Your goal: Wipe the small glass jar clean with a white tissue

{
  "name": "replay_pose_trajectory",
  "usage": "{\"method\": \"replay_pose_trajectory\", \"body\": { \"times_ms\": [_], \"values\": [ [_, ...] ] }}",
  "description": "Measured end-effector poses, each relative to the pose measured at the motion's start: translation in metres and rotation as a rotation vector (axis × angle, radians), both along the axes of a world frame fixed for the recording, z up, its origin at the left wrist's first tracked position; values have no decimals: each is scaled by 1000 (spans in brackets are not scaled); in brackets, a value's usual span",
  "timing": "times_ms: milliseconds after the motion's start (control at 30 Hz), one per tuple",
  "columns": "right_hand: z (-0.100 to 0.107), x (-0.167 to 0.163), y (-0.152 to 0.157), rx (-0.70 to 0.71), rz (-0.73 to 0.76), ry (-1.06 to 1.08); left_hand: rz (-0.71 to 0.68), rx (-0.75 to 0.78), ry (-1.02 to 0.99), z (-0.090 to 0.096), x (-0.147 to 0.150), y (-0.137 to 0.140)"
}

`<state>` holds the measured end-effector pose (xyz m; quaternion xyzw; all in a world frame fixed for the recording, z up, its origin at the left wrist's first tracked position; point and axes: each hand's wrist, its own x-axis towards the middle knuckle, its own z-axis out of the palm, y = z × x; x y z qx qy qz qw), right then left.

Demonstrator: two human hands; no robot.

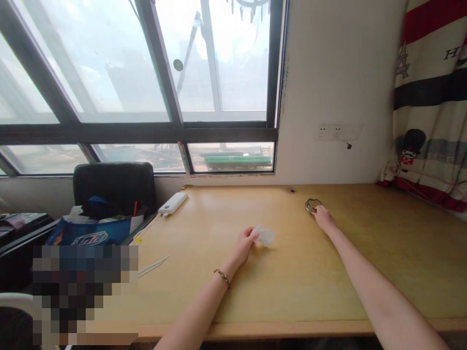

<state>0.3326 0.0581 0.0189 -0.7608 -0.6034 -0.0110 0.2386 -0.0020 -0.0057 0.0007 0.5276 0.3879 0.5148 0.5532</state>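
Note:
My left hand (245, 244) is closed on a crumpled white tissue (265, 237), pinched just above the middle of the wooden desk (292, 287). A braided bracelet (222, 278) circles that wrist. Farther back and to the right, my right hand (324, 218) reaches out with its fingers closed on the near edge of a small dark ring-shaped thing (309, 205). It looks like a loop or coil, but its exact kind is too small to make out.
A white power bank (173, 203) with a cable lies at the desk's left edge, and white cord ends (155, 266) lie nearer. Beyond the left edge stand a black chair (114, 187) and a blue bag (91, 233). A patterned curtain (430, 112) hangs at right.

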Motion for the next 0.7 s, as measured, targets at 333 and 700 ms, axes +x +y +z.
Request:
{"method": "replay_pose_trajectory", "body": {
  "times_ms": [333,700],
  "values": [
    [-5,17,16,-58,-27,-12,-47,33,29,-5,-2,1],
    [-12,25,31,-10,-40,43,-111,-32,46,3,0,-1]
  ]
}}
